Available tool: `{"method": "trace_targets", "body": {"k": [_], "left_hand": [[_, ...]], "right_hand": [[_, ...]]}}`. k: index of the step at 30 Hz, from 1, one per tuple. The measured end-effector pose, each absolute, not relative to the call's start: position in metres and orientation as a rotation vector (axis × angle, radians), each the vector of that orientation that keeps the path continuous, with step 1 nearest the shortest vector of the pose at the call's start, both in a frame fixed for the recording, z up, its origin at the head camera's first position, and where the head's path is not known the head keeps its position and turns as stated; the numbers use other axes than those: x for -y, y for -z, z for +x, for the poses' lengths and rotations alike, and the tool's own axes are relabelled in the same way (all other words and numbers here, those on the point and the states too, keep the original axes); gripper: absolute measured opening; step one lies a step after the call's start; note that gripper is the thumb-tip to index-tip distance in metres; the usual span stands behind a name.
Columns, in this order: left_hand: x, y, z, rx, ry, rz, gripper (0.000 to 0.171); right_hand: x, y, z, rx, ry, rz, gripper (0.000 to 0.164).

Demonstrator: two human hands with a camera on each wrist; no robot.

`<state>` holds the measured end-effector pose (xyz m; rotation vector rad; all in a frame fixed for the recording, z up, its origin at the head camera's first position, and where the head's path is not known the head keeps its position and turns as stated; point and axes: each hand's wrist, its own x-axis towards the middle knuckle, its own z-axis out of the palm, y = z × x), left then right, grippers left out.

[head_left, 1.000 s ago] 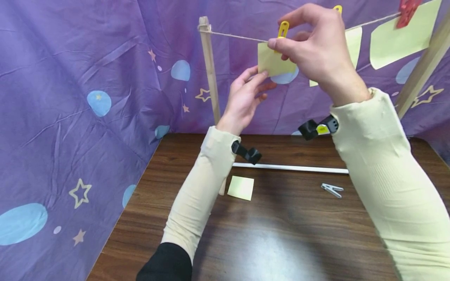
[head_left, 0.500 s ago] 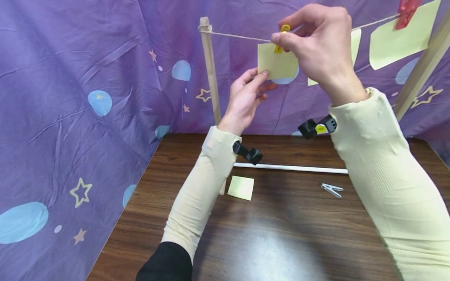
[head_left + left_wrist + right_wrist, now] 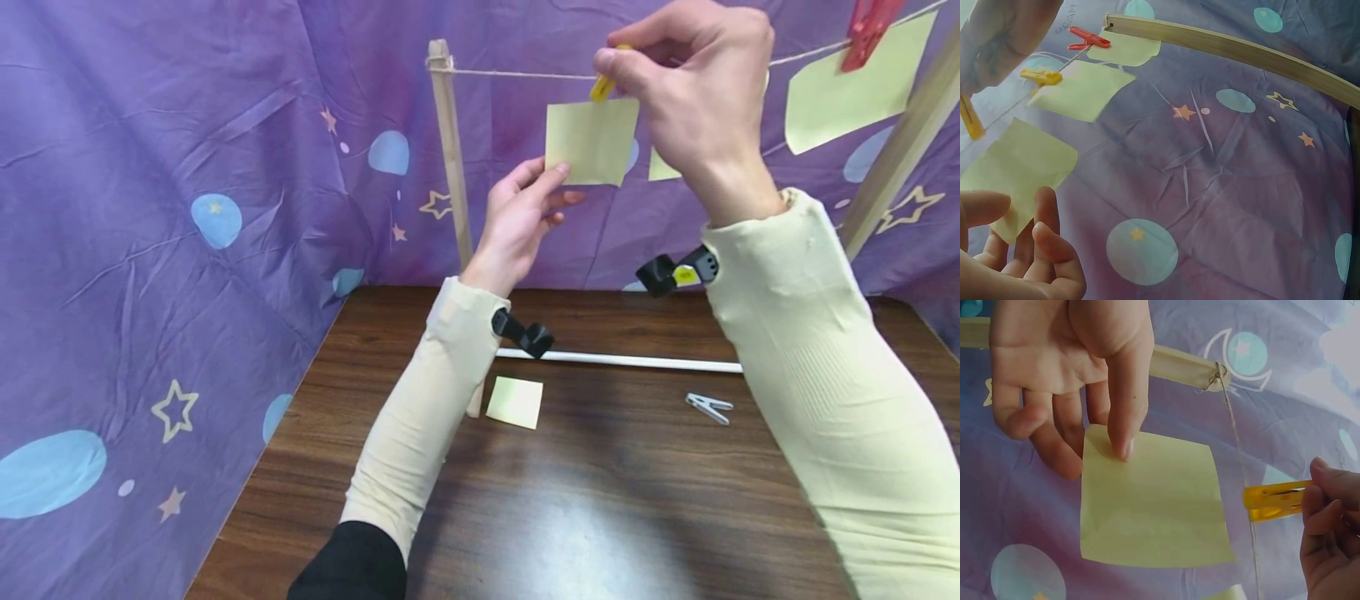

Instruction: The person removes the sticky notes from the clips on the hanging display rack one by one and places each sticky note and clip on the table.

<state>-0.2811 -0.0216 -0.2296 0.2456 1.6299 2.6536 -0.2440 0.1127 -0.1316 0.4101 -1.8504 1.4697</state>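
My left hand [image 3: 517, 212] pinches a yellow sticky note [image 3: 588, 142] by its lower left corner, thumb in front. The note hangs flat just below a string [image 3: 517, 75]. Above its top edge, my right hand [image 3: 705, 92] pinches a yellow clothespin [image 3: 603, 87] by its handles. In the right wrist view the clothespin's tip [image 3: 1250, 503] is at the string, and a gap separates it from the note [image 3: 1154, 500].
Farther along the string, a red clothespin [image 3: 868, 33] and another yellow clothespin [image 3: 1041, 76] hold notes. Wooden posts [image 3: 450, 150] carry the string. On the table [image 3: 600, 500] lie a sticky note [image 3: 514, 402], a grey clothespin [image 3: 708, 407] and a white rod [image 3: 622, 360].
The note has come down from the string in my left hand. My right hand has moved slightly right with the clothespin, which earlier overlapped the note's top edge.
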Motion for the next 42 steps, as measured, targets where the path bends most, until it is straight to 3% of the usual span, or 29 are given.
{"method": "trace_targets", "body": {"k": [9,29,42], "left_hand": [[0.023,0.233,-0.281,-1.622,-2.646,0.23,0.004],[0.032,0.24,-0.263,-1.721,-2.65,0.381,0.013],[0.036,0.243,-0.247,-1.928,-2.558,0.485,0.01]], "right_hand": [[-0.113,0.13,-0.239,1.724,-1.557,0.48,0.005],[-0.122,0.14,-0.232,1.665,-1.487,0.503,0.007],[-0.133,0.151,-0.217,1.541,-1.482,0.616,0.013]]}}
